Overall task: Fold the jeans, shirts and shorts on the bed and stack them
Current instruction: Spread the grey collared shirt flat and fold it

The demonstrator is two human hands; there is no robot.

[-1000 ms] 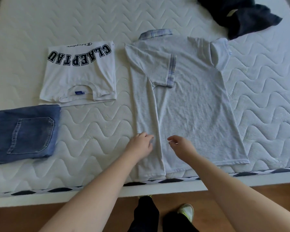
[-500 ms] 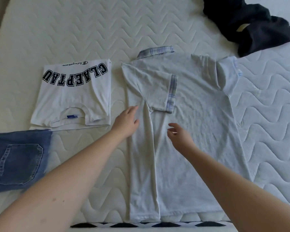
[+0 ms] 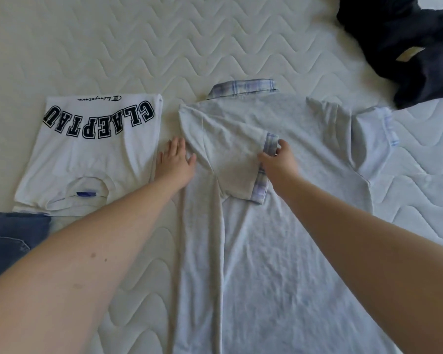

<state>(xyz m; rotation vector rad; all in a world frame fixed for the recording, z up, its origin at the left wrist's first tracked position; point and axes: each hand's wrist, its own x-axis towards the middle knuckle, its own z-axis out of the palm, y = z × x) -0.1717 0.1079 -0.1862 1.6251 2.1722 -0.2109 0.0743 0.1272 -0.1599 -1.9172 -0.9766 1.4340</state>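
Head view looks down on a quilted white bed (image 3: 215, 42) where a pale grey polo shirt (image 3: 279, 238) with a plaid collar lies flat, back up, near the middle. Its left side is folded inward in a long strip, and the left sleeve lies across the back. The left hand (image 3: 175, 166) rests flat at that folded edge, fingers (image 3: 174, 146) straight and released, partly on the shirt and partly on the bed. The right hand (image 3: 279, 162) pinches the plaid cuff (image 3: 270, 146) of the folded-in sleeve — thumb and forefinger grasping the trim. The shirt's other sleeve lies spread out to the right.

Just left of the polo sits a folded white T-shirt (image 3: 92, 159) with dark block lettering, and touching its near edge — at the frame's left border — is folded blue denim (image 3: 8, 238). A rumpled dark navy garment (image 3: 407, 42) lies well apart at the far right.
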